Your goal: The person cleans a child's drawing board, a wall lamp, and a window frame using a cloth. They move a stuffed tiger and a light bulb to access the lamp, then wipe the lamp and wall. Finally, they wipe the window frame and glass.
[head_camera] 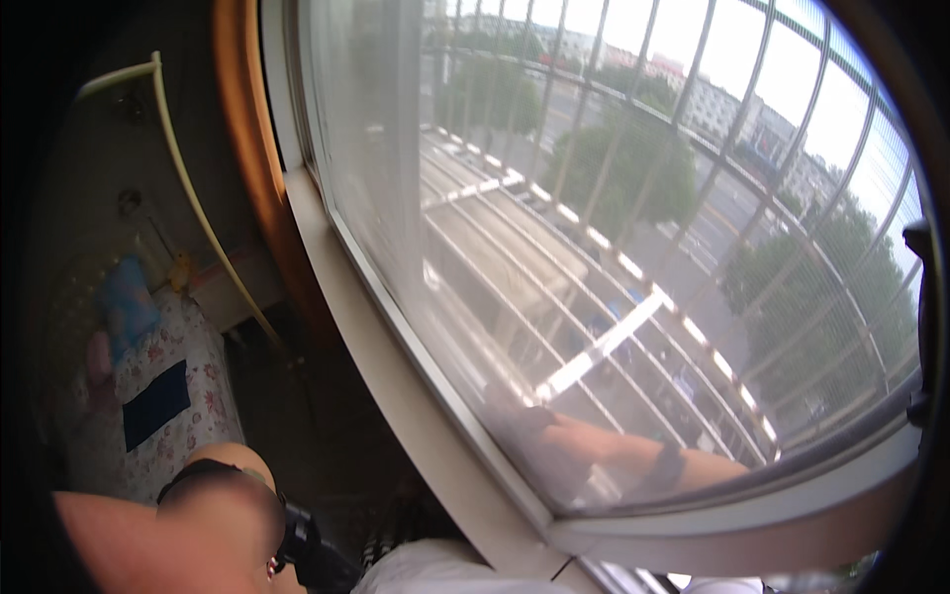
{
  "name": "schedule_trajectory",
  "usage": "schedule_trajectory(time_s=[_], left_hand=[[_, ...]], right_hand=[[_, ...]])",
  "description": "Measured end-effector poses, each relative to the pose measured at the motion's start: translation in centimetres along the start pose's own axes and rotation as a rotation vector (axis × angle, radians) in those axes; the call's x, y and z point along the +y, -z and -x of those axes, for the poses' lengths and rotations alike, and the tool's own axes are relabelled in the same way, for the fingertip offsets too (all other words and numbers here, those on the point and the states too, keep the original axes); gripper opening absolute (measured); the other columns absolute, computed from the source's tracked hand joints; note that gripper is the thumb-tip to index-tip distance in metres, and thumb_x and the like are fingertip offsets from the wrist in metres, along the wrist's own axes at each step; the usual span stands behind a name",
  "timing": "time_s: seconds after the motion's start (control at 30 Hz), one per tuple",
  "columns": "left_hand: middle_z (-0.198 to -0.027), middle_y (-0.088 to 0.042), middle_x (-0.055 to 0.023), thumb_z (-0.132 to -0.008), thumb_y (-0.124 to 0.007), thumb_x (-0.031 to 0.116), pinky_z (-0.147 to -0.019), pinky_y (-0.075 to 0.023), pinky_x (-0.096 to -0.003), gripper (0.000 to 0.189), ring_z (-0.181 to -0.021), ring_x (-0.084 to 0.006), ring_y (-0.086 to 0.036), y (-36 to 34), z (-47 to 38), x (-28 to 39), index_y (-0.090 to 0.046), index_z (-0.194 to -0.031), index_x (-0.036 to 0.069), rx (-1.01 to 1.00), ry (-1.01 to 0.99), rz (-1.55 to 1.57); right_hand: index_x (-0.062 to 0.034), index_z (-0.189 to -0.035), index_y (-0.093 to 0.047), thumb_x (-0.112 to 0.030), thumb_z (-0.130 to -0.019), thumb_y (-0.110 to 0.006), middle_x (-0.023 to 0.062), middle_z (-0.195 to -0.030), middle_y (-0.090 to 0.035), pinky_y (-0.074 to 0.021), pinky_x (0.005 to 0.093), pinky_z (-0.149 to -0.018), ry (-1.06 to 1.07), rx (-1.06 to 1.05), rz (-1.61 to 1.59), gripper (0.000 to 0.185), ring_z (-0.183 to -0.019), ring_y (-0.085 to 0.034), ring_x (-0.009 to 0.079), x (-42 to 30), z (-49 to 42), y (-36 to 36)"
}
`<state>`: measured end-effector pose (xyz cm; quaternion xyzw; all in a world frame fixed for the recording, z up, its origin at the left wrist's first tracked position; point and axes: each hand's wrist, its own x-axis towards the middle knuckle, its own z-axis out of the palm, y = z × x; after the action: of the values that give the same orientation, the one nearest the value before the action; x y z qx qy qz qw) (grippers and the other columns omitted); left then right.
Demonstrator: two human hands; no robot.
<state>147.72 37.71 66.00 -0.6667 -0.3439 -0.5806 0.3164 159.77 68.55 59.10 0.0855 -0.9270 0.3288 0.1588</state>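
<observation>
Behind the hazy glass of a sliding window (475, 334), my right hand (579, 443) reaches in from the right. It lies on what looks like a greyish cloth (531, 442) in the lower corner of the pane, on the outer side. A grey band (666, 464) circles that wrist. My left hand is out of view. At the lower left is a bare limb (111, 531), with a black strap (197, 469) and a blurred patch beside it. Next to it hangs a black object (308, 538) that I cannot name.
A pale window sill (386, 379) runs diagonally through the view. Outside stand metal security bars (601, 345), with trees and a road below. Indoors, a floral-sheeted bed (200, 364) bears a dark blue cloth (157, 405) and a blue pillow (128, 304). A pale pole (193, 185) rises nearby.
</observation>
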Motion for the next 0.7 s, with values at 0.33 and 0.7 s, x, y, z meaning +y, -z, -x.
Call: schedule_trajectory(time_s=[0.33, 0.7], left_hand=[[-0.108, -0.063, -0.0145, -0.091, -0.058, 0.039, -0.064, -0.0472, -0.0286, 0.048, -0.080, -0.0187, -0.062, 0.6, 2.7, -2.1, -0.058, -0.118, 0.000, -0.036, 0.038, 0.179], [-0.107, -0.062, -0.0148, -0.091, -0.060, 0.032, -0.062, -0.0475, -0.0285, 0.043, -0.078, -0.0189, -0.062, 6.5, 3.4, -8.4, -0.057, -0.118, -0.001, 0.021, -0.021, 0.262]], right_hand=[[0.0041, -0.122, -0.059, -0.050, -0.086, -0.066, 0.0138, -0.109, -0.062, -0.0455, 0.0384, -0.096, -0.291, 0.465, 0.340, 0.065, -0.101, -0.059, 0.0267, -2.6, 16.4, 0.5], [0.0037, -0.119, -0.058, -0.054, -0.084, -0.070, 0.0109, -0.105, -0.061, -0.0453, 0.0379, -0.092, -0.686, 0.882, 0.671, 0.069, -0.096, -0.057, 0.0245, -7.9, 29.7, -7.7]])
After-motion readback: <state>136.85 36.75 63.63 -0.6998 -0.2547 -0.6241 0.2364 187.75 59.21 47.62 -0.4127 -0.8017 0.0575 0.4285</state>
